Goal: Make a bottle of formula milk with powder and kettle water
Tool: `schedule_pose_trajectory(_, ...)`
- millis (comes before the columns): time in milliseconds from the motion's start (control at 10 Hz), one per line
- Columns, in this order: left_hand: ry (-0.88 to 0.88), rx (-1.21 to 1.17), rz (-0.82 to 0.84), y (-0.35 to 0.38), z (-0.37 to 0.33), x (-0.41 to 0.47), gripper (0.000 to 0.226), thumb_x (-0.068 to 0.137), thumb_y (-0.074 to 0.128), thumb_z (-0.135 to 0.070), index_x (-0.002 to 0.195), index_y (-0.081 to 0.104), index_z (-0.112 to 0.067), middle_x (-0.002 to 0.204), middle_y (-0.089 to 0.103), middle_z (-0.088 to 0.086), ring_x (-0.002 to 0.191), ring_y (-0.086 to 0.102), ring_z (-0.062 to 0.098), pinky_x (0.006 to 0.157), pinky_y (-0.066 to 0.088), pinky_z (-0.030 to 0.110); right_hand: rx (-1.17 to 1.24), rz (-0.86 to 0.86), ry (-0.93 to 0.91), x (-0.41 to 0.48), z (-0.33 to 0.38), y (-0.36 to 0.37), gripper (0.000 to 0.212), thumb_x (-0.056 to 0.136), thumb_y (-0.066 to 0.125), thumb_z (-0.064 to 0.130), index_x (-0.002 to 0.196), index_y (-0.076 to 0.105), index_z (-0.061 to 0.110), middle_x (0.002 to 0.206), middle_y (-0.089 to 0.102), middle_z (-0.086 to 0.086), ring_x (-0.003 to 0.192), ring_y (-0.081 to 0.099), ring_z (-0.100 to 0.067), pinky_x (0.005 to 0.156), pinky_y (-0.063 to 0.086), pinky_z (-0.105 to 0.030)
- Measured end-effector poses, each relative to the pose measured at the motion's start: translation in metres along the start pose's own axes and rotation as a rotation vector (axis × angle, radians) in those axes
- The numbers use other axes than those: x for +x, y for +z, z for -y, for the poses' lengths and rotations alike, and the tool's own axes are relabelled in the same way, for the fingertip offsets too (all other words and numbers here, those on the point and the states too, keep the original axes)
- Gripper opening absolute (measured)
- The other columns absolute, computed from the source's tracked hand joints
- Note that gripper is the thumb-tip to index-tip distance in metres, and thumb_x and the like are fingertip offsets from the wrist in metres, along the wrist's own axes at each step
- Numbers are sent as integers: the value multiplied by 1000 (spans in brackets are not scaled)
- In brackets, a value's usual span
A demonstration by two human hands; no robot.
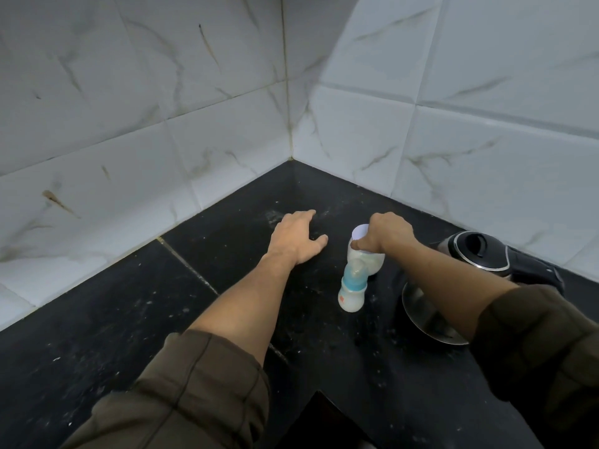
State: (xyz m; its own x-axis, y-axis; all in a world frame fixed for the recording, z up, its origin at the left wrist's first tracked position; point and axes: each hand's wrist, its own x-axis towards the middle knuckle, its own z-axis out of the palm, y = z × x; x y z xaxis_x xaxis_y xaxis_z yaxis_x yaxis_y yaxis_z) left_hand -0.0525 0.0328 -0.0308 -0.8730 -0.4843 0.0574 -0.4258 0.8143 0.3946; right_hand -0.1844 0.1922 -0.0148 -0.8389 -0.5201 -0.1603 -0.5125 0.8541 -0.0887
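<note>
Head camera looks down into the corner of a black stone counter [107, 319] where two white marble-look tiled walls [486, 59] meet. A person's two bare forearms reach forward out of rolled olive-brown sleeves [194, 384].

Their left hand [296, 236] lies palm down and flat on the counter, fingers [308, 215] spread and released, holding nothing.

Their right hand [387, 231] is clenched from above around a clear plastic container [366, 257] with a white top; pale powder or milk shows inside it, and I cannot tell which. Just below it, touching or overlapping it from this angle, stands a baby bottle [351, 291] with a blue collar, white liquid in its lower part, and a small orange mark on its side, too small to read. No other writing is legible anywhere.

To the right, partly hidden behind the right forearm, sits a steel kettle [431, 319] with a black lid and handle [492, 254], close to the right wall.

Open counter lies to the left and toward the corner, speckled with pale dust. At bottom centre the counter edge steps inward in a notch [324, 413].
</note>
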Motion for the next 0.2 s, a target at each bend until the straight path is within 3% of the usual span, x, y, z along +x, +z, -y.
schedule_pose_trajectory(100, 44, -7, -36, 5, -9, 3, 69, 96, 61, -48, 156, 39, -21, 156, 45, 3, 145, 37, 23, 119, 34, 43, -45, 7, 27, -1, -7, 1, 71, 79, 66, 76, 116, 67, 15, 89, 62, 1, 89, 64, -24, 71, 50, -36)
schedule_pose_trajectory(200, 58, -9, -66, 7, -11, 6, 60, 102, 52, -44, 155, 40, -19, 157, 44, 3, 148, 33, 21, 120, 31, 42, -95, -41, 20, 2, -7, 5, 86, 82, 54, 85, 130, 62, 14, 118, 64, -7, 106, 64, -29, 80, 50, -40)
